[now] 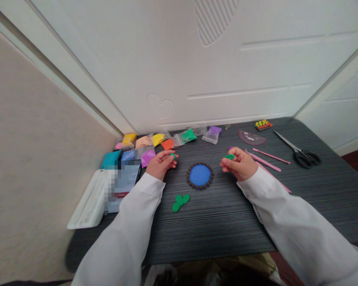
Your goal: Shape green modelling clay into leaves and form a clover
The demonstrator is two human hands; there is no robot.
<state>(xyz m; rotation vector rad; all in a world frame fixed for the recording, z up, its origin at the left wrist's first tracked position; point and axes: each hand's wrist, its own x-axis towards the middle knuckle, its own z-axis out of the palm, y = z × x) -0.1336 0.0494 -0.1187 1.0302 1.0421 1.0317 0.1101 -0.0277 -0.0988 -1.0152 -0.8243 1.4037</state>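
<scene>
My left hand [161, 163] is raised over the table with a small lump of green clay [172, 156] pinched between thumb and fingers. Across from it, my right hand [240, 163] grips a flat piece of green clay [230, 157] at the fingertips. Between the hands lies a blue clay disc [200, 174], ringed by dark brown clay balls [189, 180]. Nearer to me, several flat green rounds joined in a leaf-like cluster [180, 202] rest on the table, touched by neither hand.
Bags of coloured clay [159, 139] line the back left. A white tray [88, 202] and a partly blurred box [123, 186] stand at left. Pink tools [270, 163], a protractor [252, 137], black-handled scissors [306, 157] and a small yellow-and-red piece [263, 125] lie at right.
</scene>
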